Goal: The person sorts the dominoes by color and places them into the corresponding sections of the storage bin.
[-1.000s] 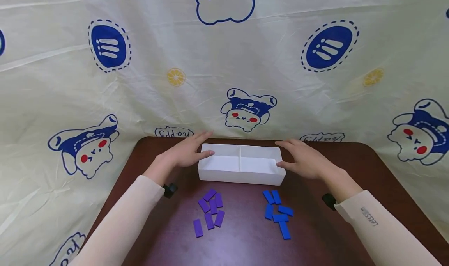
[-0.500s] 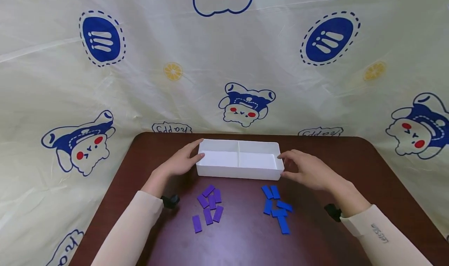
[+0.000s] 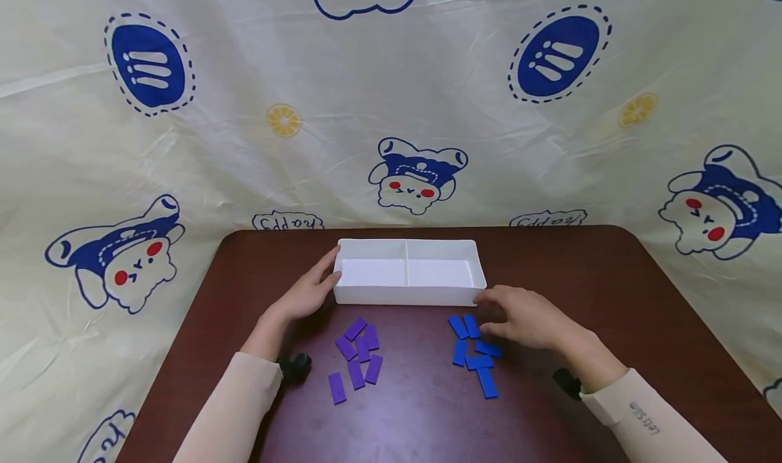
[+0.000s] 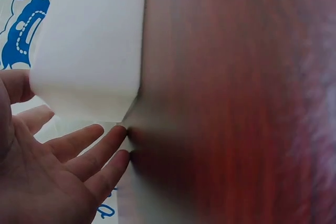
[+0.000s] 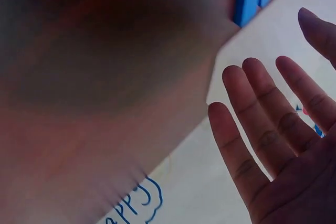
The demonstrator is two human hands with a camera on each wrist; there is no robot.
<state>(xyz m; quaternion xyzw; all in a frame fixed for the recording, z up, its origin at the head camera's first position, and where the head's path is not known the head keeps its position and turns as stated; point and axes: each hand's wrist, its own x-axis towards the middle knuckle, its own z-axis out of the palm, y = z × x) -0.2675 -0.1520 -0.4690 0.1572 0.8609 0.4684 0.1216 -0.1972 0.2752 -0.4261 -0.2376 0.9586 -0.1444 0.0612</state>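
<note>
1. Left hand: fingers spread and loosely extended, thumb and fingertips at the near end of the box; whether they press it cannot be told.
2. Right hand: fingers apart, nothing pinched, index side by the box's corner; contact there is uncertain.
3. White box, two compartments, nothing inside: upright on the desk, right of the left hand, ahead and left of the right.
4. Purple blocks, seven seen: to the right of the left hand and nearer the person, lying flat in a loose cluster.
5. Blue blocks, six seen: left of the right hand, the upper ones just beside its thumb.
6. Hazard, blue blocks: a low inward sweep of the right thumb could scatter them.
7. Hazard, box: a push from the left hand alone might skew it; drawn toward the person, its front wall could plough into both clusters.
8. Hazard, grip: lifted between such loose fingers, it would probably slip.
</note>
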